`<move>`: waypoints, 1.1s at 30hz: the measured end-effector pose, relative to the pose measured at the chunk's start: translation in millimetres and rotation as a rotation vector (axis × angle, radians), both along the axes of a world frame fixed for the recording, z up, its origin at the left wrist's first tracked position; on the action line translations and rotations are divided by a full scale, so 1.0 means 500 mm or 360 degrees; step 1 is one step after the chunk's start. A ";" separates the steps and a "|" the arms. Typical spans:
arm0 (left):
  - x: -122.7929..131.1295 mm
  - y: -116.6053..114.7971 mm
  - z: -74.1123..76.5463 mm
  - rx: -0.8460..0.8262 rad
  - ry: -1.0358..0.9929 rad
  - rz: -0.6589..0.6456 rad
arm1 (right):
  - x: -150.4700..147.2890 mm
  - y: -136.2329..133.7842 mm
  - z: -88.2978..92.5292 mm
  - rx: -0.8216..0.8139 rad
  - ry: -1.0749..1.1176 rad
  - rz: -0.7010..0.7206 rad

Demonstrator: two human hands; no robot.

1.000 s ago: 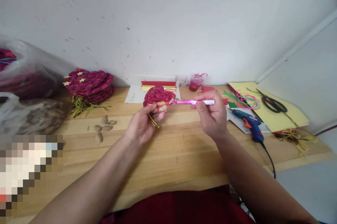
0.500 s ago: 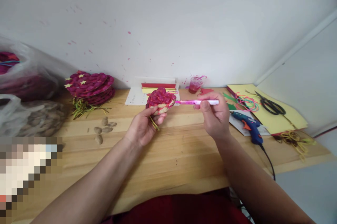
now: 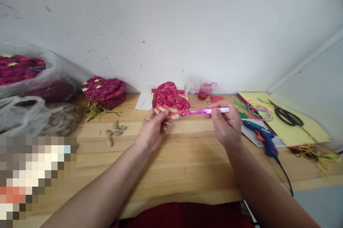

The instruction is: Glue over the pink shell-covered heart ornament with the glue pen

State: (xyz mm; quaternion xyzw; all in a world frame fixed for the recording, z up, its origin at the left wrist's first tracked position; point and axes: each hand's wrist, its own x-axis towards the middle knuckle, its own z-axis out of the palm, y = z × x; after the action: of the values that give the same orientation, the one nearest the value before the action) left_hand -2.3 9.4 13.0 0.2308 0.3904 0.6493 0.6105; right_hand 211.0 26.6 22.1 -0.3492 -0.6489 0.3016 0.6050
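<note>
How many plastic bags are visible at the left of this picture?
2: the rear plastic bag, with purple peanut crafts inside, and the front plastic bag, with unpainted peanuts. Others may be hidden behind.

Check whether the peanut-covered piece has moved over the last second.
Yes, upward: the peanut-covered piece had its top edge below the rim level of the cup; now it's about level.

Left hand (image 3: 152, 131): grips a rounded red piece (image 3: 166, 102) covered with magenta-painted peanuts (image 3: 180, 99), lower shells (image 3: 175, 116) bare tan.
Right hand (image 3: 227, 124): holds a slim white-handled brush (image 3: 222, 110), pink tip (image 3: 187, 112) apparently touching the piece's right edge.
Wall side: clear cup (image 3: 205, 88) of red liquid (image 3: 203, 96).
Table (image 3: 187, 171), right: blue glue gun (image 3: 267, 138).
</note>
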 end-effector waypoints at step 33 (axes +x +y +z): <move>0.007 0.001 0.001 -0.0145 -0.0161 0.0065 | -0.021 -0.023 0.006 0.0350 -0.0357 -0.0084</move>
State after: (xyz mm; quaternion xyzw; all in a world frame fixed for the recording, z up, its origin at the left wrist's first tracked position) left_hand 0.9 9.9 13.7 0.1614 0.3928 0.6540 0.6260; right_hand 200.2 15.1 25.1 -0.3294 -0.7320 0.1717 0.5710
